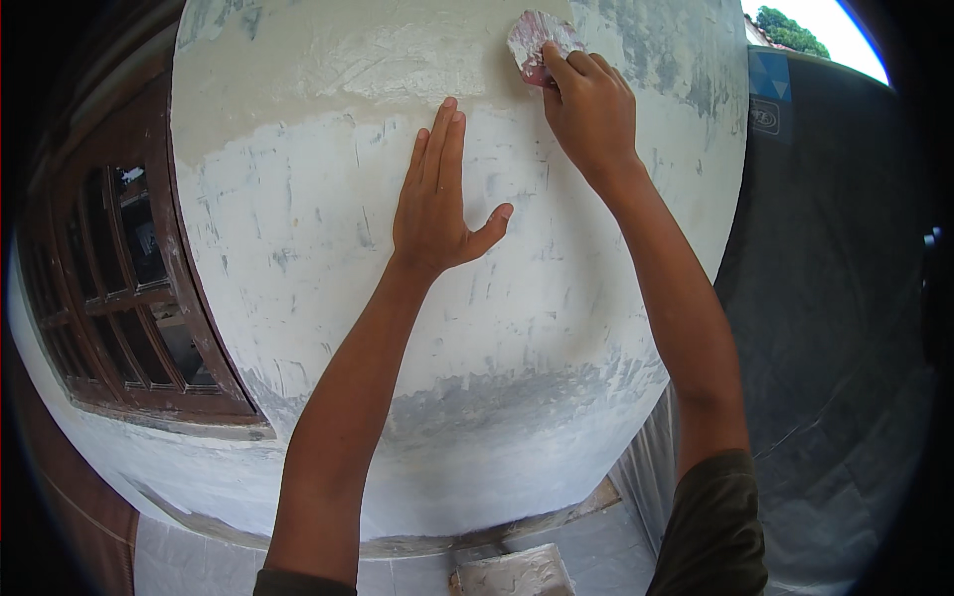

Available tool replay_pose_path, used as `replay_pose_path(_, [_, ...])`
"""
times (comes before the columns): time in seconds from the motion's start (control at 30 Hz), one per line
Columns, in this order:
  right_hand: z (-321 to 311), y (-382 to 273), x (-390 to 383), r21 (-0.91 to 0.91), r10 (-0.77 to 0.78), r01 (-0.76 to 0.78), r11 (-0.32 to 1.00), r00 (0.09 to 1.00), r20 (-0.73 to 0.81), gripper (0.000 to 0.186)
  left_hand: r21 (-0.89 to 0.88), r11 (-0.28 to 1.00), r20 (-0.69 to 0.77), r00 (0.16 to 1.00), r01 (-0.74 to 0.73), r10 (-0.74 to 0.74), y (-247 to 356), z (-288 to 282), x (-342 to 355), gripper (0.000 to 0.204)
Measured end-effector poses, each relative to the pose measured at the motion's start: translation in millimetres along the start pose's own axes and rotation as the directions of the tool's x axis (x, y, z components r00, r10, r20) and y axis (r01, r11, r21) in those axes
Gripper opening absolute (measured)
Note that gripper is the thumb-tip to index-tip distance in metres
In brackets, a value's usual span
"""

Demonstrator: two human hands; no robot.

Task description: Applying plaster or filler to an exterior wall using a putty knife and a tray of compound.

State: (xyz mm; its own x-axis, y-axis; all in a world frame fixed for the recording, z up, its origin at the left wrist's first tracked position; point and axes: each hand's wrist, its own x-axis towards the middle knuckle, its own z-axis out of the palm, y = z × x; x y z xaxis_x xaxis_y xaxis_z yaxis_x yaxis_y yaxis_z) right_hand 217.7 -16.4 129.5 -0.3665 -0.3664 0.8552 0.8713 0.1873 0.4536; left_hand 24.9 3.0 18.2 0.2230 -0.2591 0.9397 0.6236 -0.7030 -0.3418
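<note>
My left hand (434,199) lies flat on a white plastered wall (298,228), fingers together and pointing up, thumb spread to the right, holding nothing. Higher and to the right, my right hand (588,104) grips a small flat putty scraper (535,42) smeared with white and reddish filler, its blade pressed against the wall. A band of wet, glossier filler (397,65) runs across the wall just left of the blade. Below that band the wall is rough white with grey scratches.
A dark brown wooden window with glass panes (129,288) stands in the wall at the left. A dark tarp or sheet (845,298) hangs at the right. A filler-caked flat board (512,573) lies on the tiled floor (199,561) below.
</note>
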Motion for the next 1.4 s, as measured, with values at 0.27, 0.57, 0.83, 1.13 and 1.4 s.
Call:
replay_pose_path(0.27, [25,15,18,-0.134,-0.001,0.027,0.991,0.981,0.194,0.031,0.001,1.000,0.007,1.000,0.004,-0.004,0,1,0,0.098])
replay_pose_path(0.57, [-13,-20,-46,0.023,0.008,-0.012,1.000,0.987,0.162,0.031,-0.059,0.998,0.015,1.000,0.011,-0.011,0,-1,-1,0.098])
replay_pose_path(0.83, [15,36,25,-0.083,0.017,-0.014,0.996,0.999,0.027,0.035,-0.040,0.999,0.015,1.000,0.000,0.000,1,1,0,0.096])
replay_pose_path(1.13, [8,14,-23,-0.072,0.030,-0.015,0.997,0.979,0.203,0.032,-0.037,0.999,0.025,1.000,0.009,-0.008,1,0,-1,0.096])
replay_pose_path(1.4, [-17,7,-42,0.057,0.112,-0.120,0.991,0.985,0.131,0.030,-0.031,1.000,0.025,1.000,0.004,-0.003,0,-1,-1,0.097])
